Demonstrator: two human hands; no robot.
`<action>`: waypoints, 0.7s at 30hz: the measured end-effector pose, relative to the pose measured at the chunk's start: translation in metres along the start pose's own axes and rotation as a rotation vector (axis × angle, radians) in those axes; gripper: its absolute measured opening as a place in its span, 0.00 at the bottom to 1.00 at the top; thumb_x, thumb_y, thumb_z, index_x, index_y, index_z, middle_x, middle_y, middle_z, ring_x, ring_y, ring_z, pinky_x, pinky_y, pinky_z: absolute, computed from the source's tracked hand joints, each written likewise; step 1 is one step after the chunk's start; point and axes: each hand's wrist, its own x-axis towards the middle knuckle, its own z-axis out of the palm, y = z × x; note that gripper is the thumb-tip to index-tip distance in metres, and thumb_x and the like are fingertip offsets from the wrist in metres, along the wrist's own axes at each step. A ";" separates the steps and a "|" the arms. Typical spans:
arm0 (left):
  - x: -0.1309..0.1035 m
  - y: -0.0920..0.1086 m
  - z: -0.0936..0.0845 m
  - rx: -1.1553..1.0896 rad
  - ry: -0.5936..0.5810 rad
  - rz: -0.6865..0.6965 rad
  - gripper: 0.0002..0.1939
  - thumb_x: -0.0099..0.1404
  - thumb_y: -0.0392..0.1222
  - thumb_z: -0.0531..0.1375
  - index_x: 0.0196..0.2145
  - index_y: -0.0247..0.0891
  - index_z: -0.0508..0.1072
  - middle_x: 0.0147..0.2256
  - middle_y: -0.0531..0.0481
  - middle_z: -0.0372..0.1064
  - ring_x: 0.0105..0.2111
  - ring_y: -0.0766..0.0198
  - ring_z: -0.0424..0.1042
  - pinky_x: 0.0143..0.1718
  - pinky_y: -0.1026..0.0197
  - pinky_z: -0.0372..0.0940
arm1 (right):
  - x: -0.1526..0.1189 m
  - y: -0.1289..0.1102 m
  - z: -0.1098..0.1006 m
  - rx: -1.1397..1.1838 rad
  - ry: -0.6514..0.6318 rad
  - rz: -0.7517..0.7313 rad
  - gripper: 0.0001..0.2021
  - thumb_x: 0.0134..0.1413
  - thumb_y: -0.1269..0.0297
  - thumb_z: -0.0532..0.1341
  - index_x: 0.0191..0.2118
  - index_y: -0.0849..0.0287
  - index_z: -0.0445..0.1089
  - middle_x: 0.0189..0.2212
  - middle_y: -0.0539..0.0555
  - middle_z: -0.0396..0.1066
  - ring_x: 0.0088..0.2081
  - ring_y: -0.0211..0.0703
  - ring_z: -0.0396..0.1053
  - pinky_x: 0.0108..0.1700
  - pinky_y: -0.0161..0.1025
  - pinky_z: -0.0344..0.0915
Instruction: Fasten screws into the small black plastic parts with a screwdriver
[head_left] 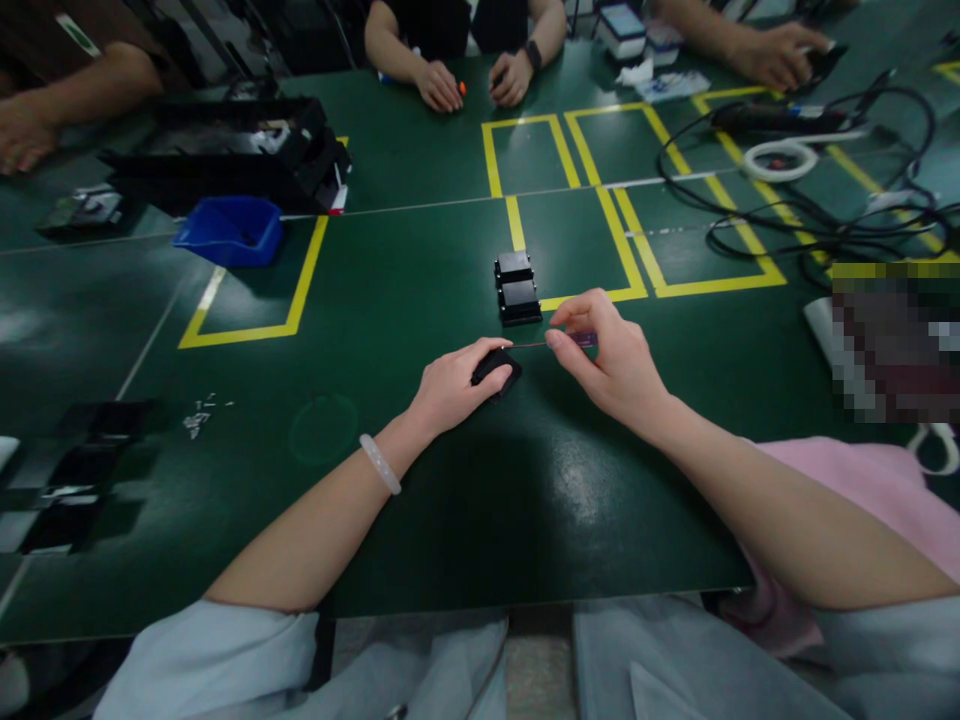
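My left hand (459, 385) is closed around a small black block-shaped part (504, 378), holding it on the green table. A screwdriver (581, 340) lies almost level in my right hand (611, 360), its handle between thumb and fingers. The thin shaft points left, and its tip meets the upper edge of the black part near my left fingertips. What the tip touches is too small to make out. Just beyond my hands stand two similar black blocks (517, 290), one behind the other.
Small metal pieces (196, 415) lie at the left, near blurred dark parts (82, 470). A blue bin (231, 232) stands before a black tray (225, 150). Cables (795, 225) and a white tape ring (780, 160) are at the right. Co-workers' hands (439, 87) rest across the table.
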 end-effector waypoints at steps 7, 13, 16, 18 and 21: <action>0.001 -0.001 0.000 0.002 -0.009 0.002 0.24 0.71 0.57 0.49 0.58 0.47 0.69 0.53 0.50 0.74 0.49 0.53 0.74 0.47 0.55 0.65 | 0.000 -0.001 0.000 0.007 0.015 -0.005 0.07 0.58 0.68 0.59 0.42 0.54 0.62 0.30 0.48 0.67 0.31 0.40 0.70 0.36 0.39 0.66; 0.000 0.000 0.000 0.001 -0.010 0.001 0.24 0.71 0.56 0.49 0.59 0.47 0.68 0.53 0.50 0.74 0.49 0.53 0.74 0.48 0.55 0.65 | -0.001 0.000 0.000 0.005 0.003 0.000 0.06 0.61 0.61 0.59 0.41 0.54 0.63 0.31 0.49 0.68 0.32 0.41 0.70 0.37 0.39 0.66; 0.000 0.000 0.000 0.000 -0.009 0.002 0.24 0.71 0.57 0.49 0.59 0.47 0.69 0.53 0.50 0.74 0.49 0.53 0.74 0.48 0.55 0.65 | -0.001 0.001 0.000 0.006 0.004 0.004 0.05 0.62 0.62 0.58 0.41 0.54 0.63 0.31 0.48 0.68 0.32 0.41 0.71 0.37 0.40 0.66; 0.000 -0.001 0.001 -0.002 -0.009 0.003 0.24 0.71 0.57 0.49 0.59 0.47 0.68 0.52 0.50 0.74 0.49 0.53 0.74 0.48 0.55 0.65 | -0.001 0.001 0.001 0.008 0.018 0.002 0.05 0.60 0.65 0.58 0.42 0.53 0.62 0.31 0.48 0.68 0.32 0.41 0.71 0.37 0.40 0.67; 0.000 -0.002 0.001 -0.007 -0.009 0.006 0.24 0.72 0.57 0.49 0.59 0.47 0.68 0.52 0.50 0.74 0.49 0.53 0.74 0.48 0.55 0.65 | -0.001 0.000 0.001 0.007 0.023 -0.001 0.08 0.58 0.68 0.58 0.43 0.53 0.62 0.30 0.48 0.67 0.31 0.40 0.70 0.36 0.39 0.66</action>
